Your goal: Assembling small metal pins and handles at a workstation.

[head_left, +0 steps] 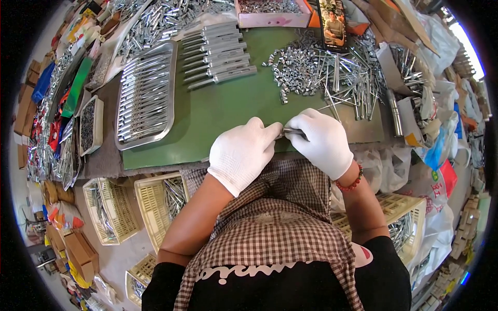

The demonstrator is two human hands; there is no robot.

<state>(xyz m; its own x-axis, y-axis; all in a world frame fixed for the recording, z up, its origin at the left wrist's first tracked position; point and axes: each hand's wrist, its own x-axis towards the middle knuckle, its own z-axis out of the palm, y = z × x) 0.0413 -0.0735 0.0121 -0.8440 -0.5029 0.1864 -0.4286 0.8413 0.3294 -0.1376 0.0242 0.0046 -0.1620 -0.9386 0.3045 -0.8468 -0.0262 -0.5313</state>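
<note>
Both hands wear white gloves and meet just above the table's near edge. My left hand [244, 153] is closed, thumb and forefinger pinched together at the fingertips of the other hand. My right hand [321, 140] is closed around a small dark-grey metal part [296, 132], which shows between its thumb and fingers. This part reaches toward the left fingertips; most of it is hidden by the gloves. Beyond the hands lies a heap of short silver metal sleeves [301, 72]. Thin metal rods [358, 93] are scattered to the right of that heap.
On the green mat [223, 114] lies a row of slim metal tubes with rods [220, 57]. A steel tray [171, 111] at left holds more rods. A phone [332, 26] stands at the back beside a pink box [275, 20]. Cream plastic baskets [116, 212] stand below the table edge.
</note>
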